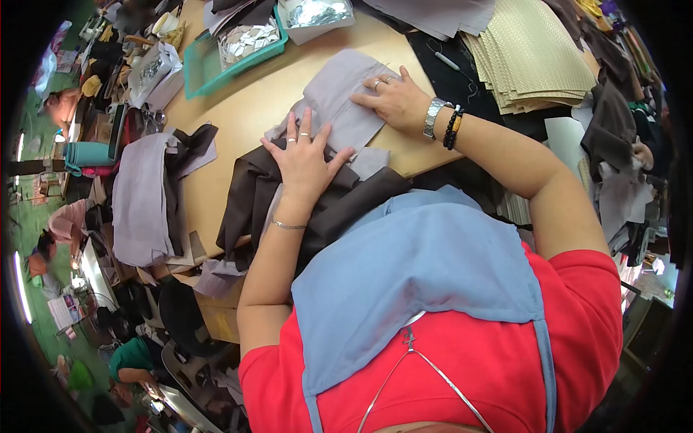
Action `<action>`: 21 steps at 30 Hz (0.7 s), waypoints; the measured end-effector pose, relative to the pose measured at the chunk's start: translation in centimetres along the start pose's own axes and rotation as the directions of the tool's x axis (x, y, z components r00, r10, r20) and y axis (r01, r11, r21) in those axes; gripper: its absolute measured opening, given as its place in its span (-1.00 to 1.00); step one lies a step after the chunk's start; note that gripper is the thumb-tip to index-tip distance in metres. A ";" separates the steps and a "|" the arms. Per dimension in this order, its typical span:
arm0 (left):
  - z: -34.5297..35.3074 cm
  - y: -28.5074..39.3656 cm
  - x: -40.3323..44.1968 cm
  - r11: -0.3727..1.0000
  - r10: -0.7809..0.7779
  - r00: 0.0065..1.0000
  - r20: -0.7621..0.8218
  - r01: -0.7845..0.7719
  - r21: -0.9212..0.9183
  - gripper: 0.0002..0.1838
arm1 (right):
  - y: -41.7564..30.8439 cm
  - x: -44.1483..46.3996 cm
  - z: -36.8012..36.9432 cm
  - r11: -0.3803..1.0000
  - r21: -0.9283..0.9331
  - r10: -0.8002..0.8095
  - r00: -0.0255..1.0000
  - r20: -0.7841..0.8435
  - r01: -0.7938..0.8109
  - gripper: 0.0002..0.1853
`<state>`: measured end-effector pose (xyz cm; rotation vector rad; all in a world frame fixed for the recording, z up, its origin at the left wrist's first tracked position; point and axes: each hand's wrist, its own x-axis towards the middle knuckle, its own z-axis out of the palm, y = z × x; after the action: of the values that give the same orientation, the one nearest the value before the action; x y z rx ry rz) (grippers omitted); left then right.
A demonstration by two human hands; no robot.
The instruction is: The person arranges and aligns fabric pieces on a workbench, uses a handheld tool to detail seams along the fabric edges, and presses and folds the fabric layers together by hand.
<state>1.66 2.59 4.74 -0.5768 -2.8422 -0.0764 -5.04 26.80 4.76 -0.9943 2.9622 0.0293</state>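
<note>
A grey fabric piece (338, 81) lies on the wooden table under both my hands. My left hand (304, 160) is spread flat, its fingertips on the lower left part of this cloth. Dark brown fabric (249, 189) bunches beneath that palm and wrist and hangs toward my apron. My right hand (395, 99) rests on the right part of the grey piece, fingers stretched out and pressing lightly on it. Neither hand grips anything. A smaller grey flap (371, 163) shows just below the main piece, near my left fingertips.
A teal tray (193, 71) with pale small pieces and a white box (315, 13) stand at the back. Stacked grey fabric (141, 198) lies at the left table edge. Cream textured sheets (530, 54) and an awl-like tool (447, 60) are at right. Other people sit at far left.
</note>
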 end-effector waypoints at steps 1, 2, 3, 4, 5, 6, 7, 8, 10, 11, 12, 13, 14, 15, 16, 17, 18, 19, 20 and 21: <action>-0.1 0.0 -0.2 1.000 -0.006 1.000 -0.002 0.006 0.000 -0.36 | -0.1 0.2 -0.1 1.000 -0.011 0.008 1.000 0.014 -0.008 -0.49; -0.2 -0.1 -0.3 1.000 -0.014 1.000 0.004 0.014 0.005 -0.37 | -0.2 0.3 -0.1 1.000 -0.024 0.017 0.999 0.027 -0.016 -0.47; -0.4 -0.1 -0.4 1.000 -0.021 1.000 0.010 0.021 0.011 -0.38 | -0.3 0.5 0.1 1.000 -0.012 -0.006 1.000 0.018 0.006 -0.47; -0.5 -0.1 -0.5 0.999 -0.028 1.000 0.014 0.028 0.016 -0.39 | -0.3 0.7 0.5 1.000 -0.001 -0.029 1.000 0.009 0.029 -0.46; -0.3 -0.1 -0.6 1.000 -0.025 1.000 -0.002 0.025 0.006 -0.39 | -0.2 0.9 0.9 0.999 0.009 -0.052 0.999 0.001 0.052 -0.45; -0.1 -0.2 -0.8 1.000 -0.021 1.000 -0.018 0.021 -0.004 -0.39 | -0.6 0.9 0.6 0.999 0.007 -0.047 0.999 0.012 0.047 -0.46; 0.1 -0.3 -0.9 1.000 -0.018 0.999 -0.033 0.018 -0.013 -0.38 | -1.1 0.9 0.4 0.999 0.006 -0.043 0.999 0.023 0.043 -0.46; 0.2 -0.4 -1.0 1.000 -0.012 0.999 -0.041 0.012 -0.014 -0.39 | -1.6 0.9 0.1 0.999 0.006 -0.038 0.999 0.034 0.038 -0.46; 0.1 -0.3 -1.0 1.000 0.000 0.998 -0.059 -0.001 -0.016 -0.42 | -2.2 1.0 -0.6 0.999 0.013 -0.038 0.998 0.057 0.037 -0.47; -0.1 -0.2 -0.8 1.000 -0.003 0.999 -0.047 0.003 -0.006 -0.44 | -2.3 1.0 -0.8 0.999 0.015 -0.036 0.997 0.068 0.035 -0.47; -0.2 -0.1 -0.7 1.000 -0.006 0.999 -0.035 0.006 0.004 -0.45 | -2.3 0.9 -0.4 0.998 0.042 -0.040 0.999 0.019 0.039 -0.48; -0.2 0.0 -0.5 1.000 -0.011 1.000 -0.024 0.011 0.013 -0.47 | -2.1 0.7 0.1 0.997 0.068 -0.045 0.999 -0.030 0.047 -0.49; 0.1 0.0 -0.2 1.000 -0.011 0.999 -0.045 0.011 0.004 -0.52 | -1.9 0.6 0.5 0.994 0.093 -0.049 0.996 -0.078 0.056 -0.50; 0.6 0.0 0.4 1.000 -0.010 0.998 -0.067 0.009 -0.005 -0.58 | -1.7 0.6 0.5 0.986 0.167 -0.012 0.997 -0.081 0.026 -0.52; 0.9 -0.1 0.9 1.000 -0.009 0.996 -0.088 0.008 -0.014 -0.64 | -1.5 0.5 0.5 0.971 0.240 0.025 0.996 -0.080 -0.005 -0.55; 1.1 -0.2 1.3 1.000 -0.005 0.997 -0.081 0.004 -0.013 -0.69 | -1.4 0.5 0.5 0.949 0.312 0.062 0.995 -0.074 -0.036 -0.57; 1.1 -0.4 2.0 1.000 -0.002 0.997 -0.075 0.001 -0.011 -0.75 | -1.4 0.5 0.5 0.959 0.280 0.064 0.994 -0.085 -0.038 -0.59; 1.0 -0.4 2.6 1.000 0.003 0.998 -0.070 -0.003 -0.010 -0.80 | -1.4 0.4 0.4 0.968 0.248 0.068 0.993 -0.097 -0.042 -0.62; 0.9 -0.4 3.0 1.000 0.010 0.997 -0.079 -0.011 -0.013 -0.83 | -1.3 0.3 0.3 0.975 0.217 0.073 0.991 -0.109 -0.048 -0.64; 0.8 -0.4 3.4 1.000 0.018 0.996 -0.088 -0.019 -0.016 -0.86 | -1.2 0.1 0.6 0.978 0.207 0.036 0.981 -0.190 0.004 -0.65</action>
<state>-1.69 3.58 4.83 -0.5880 -2.7529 -0.1201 -4.38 25.76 4.16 -0.9981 3.0609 -0.3893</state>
